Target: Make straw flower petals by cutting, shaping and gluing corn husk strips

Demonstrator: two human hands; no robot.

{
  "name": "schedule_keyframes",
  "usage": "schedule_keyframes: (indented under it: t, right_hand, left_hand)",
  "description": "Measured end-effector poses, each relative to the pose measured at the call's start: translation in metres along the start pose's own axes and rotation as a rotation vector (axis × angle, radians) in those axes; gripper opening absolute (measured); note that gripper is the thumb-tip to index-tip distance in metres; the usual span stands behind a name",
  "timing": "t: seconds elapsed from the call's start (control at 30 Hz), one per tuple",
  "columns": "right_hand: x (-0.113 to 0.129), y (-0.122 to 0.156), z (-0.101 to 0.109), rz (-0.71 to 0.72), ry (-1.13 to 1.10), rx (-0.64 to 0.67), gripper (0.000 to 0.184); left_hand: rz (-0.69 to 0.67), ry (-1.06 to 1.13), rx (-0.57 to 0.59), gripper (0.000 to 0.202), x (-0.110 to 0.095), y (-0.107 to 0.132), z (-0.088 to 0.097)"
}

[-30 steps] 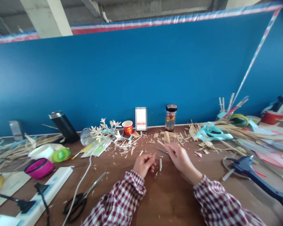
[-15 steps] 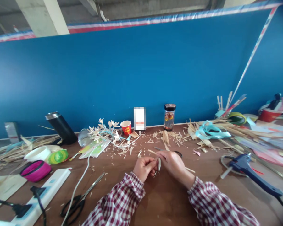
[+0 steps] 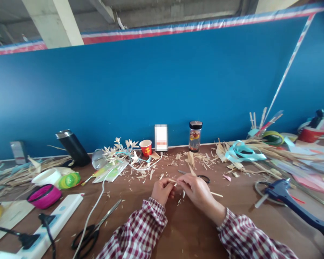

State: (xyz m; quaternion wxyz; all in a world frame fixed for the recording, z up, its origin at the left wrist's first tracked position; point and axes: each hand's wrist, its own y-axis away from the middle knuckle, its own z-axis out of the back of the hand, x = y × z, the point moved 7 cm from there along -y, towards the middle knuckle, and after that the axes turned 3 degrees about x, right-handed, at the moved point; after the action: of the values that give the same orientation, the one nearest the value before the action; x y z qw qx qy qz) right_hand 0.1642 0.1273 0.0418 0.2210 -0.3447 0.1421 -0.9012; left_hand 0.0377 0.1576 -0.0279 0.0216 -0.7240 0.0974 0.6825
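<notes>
My left hand (image 3: 161, 190) and my right hand (image 3: 196, 187) meet at the middle of the brown table (image 3: 189, 230), both in checked red-and-white sleeves. Both hands are closed in a pinch on a thin pale straw strip (image 3: 175, 182); its far end sticks out to the right of my right hand. Small scissors (image 3: 202, 177) lie just behind my right hand, partly hidden by it. Straw scraps (image 3: 148, 172) are scattered on the table around the hands.
Large black scissors (image 3: 93, 230) and a white cable lie front left, by a power strip (image 3: 56, 219). A blue glue gun (image 3: 288, 199) lies right. A red cup (image 3: 146, 146), a jar (image 3: 195, 136), straw flowers (image 3: 121, 149) and a black flask (image 3: 72, 147) stand along the blue wall.
My right hand has come back from the small scissors towards my left hand with a straw strip. Both hands now pinch it together.
</notes>
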Motion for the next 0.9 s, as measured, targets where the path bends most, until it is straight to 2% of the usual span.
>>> schedule_keyframes:
  t: [0.13, 0.33, 0.53, 0.8, 0.9]
  right_hand:
    - [-0.009, -0.001, -0.005, -0.040, -0.066, 0.018, 0.016]
    - [-0.011, -0.004, -0.007, 0.017, -0.197, 0.016, 0.017]
    - [-0.003, -0.002, -0.003, 0.039, -0.087, 0.019, 0.023]
    - [-0.011, -0.003, -0.005, 0.016, -0.115, -0.023, 0.021]
    - [-0.010, -0.003, -0.007, 0.017, -0.109, 0.010, 0.021]
  left_hand:
    - [-0.025, -0.056, 0.028, 0.021, -0.003, 0.004, -0.006]
    - [-0.048, -0.097, 0.054, 0.021, -0.008, 0.007, -0.009]
    - [-0.022, -0.138, 0.042, 0.023, -0.007, 0.006, -0.009]
    - [-0.053, -0.115, 0.028, 0.022, -0.008, 0.005, -0.007]
    - [-0.056, -0.138, 0.032, 0.022, -0.008, 0.006, -0.009]
